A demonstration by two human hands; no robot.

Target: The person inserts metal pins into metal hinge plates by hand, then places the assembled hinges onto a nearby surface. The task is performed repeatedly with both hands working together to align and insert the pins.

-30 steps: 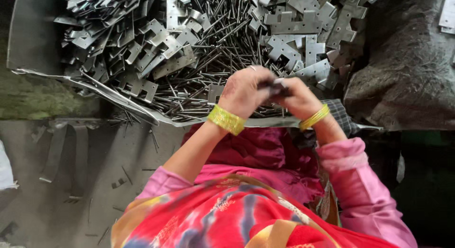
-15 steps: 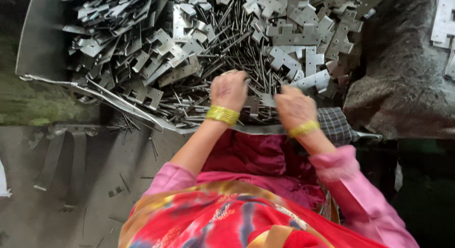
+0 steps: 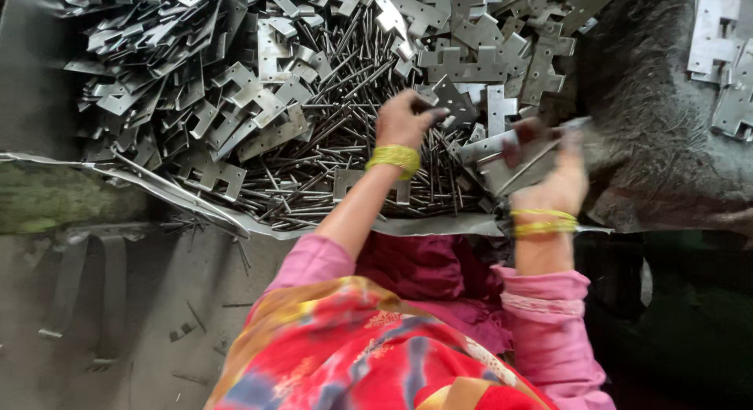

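Separated now, where half a second back held close together above the near edge of the heap: left hand [image 3: 404,118] pushed farther into the pile, right hand [image 3: 553,179] swung out to the right and blurred with motion.

Heap of grey stamped sheet-metal hinge plates [image 3: 235,104]: spread across far side, unchanged in lie, though seen closer than before.
Bundle of long thin steel pins [image 3: 329,151]: middle of heap, under and left of left hand.
Crumpled grey metal sheet [image 3: 180,194]: near edge, beneath heap.
Dark fibrous sack [image 3: 667,128]: right.
Left hand: fingers curled down among pins and plates; whether grasping anything, cannot tell.
Right hand: closed on flat grey hinge plate [image 3: 518,147], lifted clear of pile, toward sack.
Yellow bangles [image 3: 394,157]: both wrists.
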